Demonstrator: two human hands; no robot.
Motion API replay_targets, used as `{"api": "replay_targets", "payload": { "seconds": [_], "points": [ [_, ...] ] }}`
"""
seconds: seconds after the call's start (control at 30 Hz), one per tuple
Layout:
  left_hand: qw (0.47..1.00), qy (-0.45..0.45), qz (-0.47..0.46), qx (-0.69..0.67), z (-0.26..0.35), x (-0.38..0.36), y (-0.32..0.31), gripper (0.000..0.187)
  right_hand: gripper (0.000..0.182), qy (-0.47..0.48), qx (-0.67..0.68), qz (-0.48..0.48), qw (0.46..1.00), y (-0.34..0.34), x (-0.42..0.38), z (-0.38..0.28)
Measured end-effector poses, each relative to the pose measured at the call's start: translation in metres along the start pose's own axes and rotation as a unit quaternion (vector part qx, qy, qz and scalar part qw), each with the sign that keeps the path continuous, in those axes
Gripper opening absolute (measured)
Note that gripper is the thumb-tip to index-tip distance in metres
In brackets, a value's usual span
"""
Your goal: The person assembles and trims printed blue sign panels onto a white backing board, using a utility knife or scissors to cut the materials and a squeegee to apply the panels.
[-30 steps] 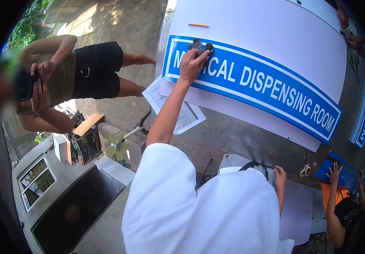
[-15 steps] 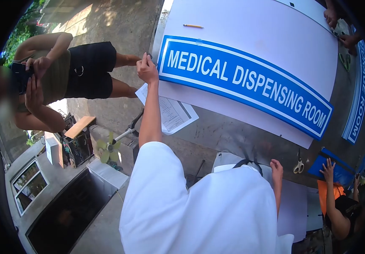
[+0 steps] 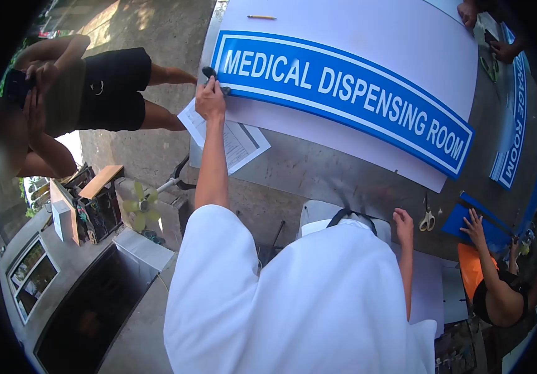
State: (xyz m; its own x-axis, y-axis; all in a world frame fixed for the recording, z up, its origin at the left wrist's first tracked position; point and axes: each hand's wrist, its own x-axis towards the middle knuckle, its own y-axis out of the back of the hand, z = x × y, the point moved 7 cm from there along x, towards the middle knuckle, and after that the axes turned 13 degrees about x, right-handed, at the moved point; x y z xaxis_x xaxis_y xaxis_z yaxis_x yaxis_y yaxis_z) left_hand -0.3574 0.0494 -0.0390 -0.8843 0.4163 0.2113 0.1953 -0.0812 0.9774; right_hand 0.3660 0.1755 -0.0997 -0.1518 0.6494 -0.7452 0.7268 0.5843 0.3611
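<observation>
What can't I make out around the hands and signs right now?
All in the head view:
Dark, crumpled-looking item in the left hand: fingers cover most of it; material unclear.
Right hand: palm turned away, contents unconfirmed.
White printed paper sheet: left forearm covers part; print too small to read.
Narrow blue-and-white sign at far right: a co-worker's forearm crosses it, obscuring the start of its wording.

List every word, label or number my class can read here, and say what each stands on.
"MEDICAL DISPENSING ROOM": on the near blue sign.
"RAGE ROOM": on the far blue sign; its opening letters are unclear.
Too small to read: the print on the printed paper.
</observation>
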Motion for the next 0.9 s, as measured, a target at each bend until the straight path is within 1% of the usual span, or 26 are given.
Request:
{"api": "replay_targets", "payload": {
  "seconds": [0.1, 0.13, 0.17, 0.27, 0.33, 0.4, 0.43, 0.47, 0.5, 0.53, 0.6, 0.63, 0.67, 0.7, 0.73, 0.77, 0.83, 0.87, 0.9],
  "points": [
    [0.994, 0.108, -0.029, 0.003, 0.007, -0.051, 0.005, 0.028, 0.030, 0.001, -0.017, 0.012, 1.000, -0.005, -0.015, -0.023],
    [0.990, 0.133, -0.033, -0.034, 0.013, -0.069, 0.003, 0.031, 0.031, -0.002, 0.018, 0.006, 1.000, -0.008, -0.013, -0.014],
    [0.982, 0.158, -0.092, -0.038, 0.030, -0.088, 0.009, 0.032, 0.030, -0.006, 0.024, -0.001, 1.000, -0.010, -0.015, -0.013],
    [0.973, 0.123, -0.163, -0.110, 0.091, -0.152, 0.007, 0.030, 0.030, 0.008, 0.055, 0.002, 0.998, -0.007, -0.017, -0.023],
    [0.951, 0.065, -0.213, -0.214, 0.145, -0.203, 0.005, 0.027, 0.030, 0.009, 0.077, 0.019, 0.997, 0.008, -0.014, -0.024],
    [0.926, 0.005, -0.284, -0.249, 0.208, -0.252, 0.028, 0.026, 0.025, 0.081, 0.116, 0.052, 0.989, 0.036, -0.004, -0.036],
    [0.913, -0.065, -0.306, -0.262, 0.260, -0.284, 0.042, 0.026, 0.025, 0.089, 0.127, 0.082, 0.984, 0.075, 0.010, -0.035],
    [0.900, -0.119, -0.325, -0.266, 0.284, -0.315, 0.052, 0.026, 0.021, 0.086, 0.144, 0.111, 0.980, 0.103, 0.023, -0.035],
    [0.891, -0.142, -0.340, -0.266, 0.304, -0.334, 0.058, 0.027, 0.018, 0.082, 0.163, 0.136, 0.974, 0.130, 0.034, -0.034],
    [0.883, -0.164, -0.353, -0.263, 0.321, -0.351, 0.062, 0.029, 0.016, 0.102, 0.214, 0.174, 0.956, 0.160, 0.041, -0.042],
    [0.879, -0.205, -0.337, -0.267, 0.348, -0.378, 0.074, 0.039, 0.017, 0.070, 0.268, 0.243, 0.930, 0.223, 0.064, -0.040],
    [0.879, -0.203, -0.352, -0.247, 0.356, -0.392, 0.079, 0.042, 0.019, 0.061, 0.283, 0.275, 0.917, 0.254, 0.080, -0.036],
    [0.880, -0.211, -0.358, -0.229, 0.367, -0.398, 0.082, 0.046, 0.029, 0.109, 0.347, 0.285, 0.887, 0.285, 0.098, -0.033],
    [0.871, -0.220, -0.372, -0.234, 0.372, -0.410, 0.075, 0.048, 0.031, 0.090, 0.403, 0.321, 0.852, 0.314, 0.123, -0.020],
    [0.858, -0.221, -0.406, -0.226, 0.374, -0.424, 0.056, 0.049, 0.030, 0.037, 0.402, 0.371, 0.836, 0.343, 0.148, -0.009],
    [0.858, -0.230, -0.411, -0.205, 0.378, -0.434, 0.050, 0.050, 0.030, 0.065, 0.422, 0.377, 0.822, 0.381, 0.183, -0.016],
    [0.856, -0.230, -0.418, -0.199, 0.390, -0.441, 0.062, 0.050, 0.035, 0.011, 0.359, 0.437, 0.824, 0.423, 0.216, 0.014],
    [0.855, -0.244, -0.418, -0.187, 0.389, -0.449, 0.068, 0.050, 0.035, -0.001, 0.372, 0.440, 0.817, 0.435, 0.234, 0.025],
    [0.870, -0.243, -0.392, -0.174, 0.391, -0.450, 0.073, 0.050, 0.047, -0.017, 0.344, 0.481, 0.806, 0.456, 0.253, 0.025]
  ]
}}
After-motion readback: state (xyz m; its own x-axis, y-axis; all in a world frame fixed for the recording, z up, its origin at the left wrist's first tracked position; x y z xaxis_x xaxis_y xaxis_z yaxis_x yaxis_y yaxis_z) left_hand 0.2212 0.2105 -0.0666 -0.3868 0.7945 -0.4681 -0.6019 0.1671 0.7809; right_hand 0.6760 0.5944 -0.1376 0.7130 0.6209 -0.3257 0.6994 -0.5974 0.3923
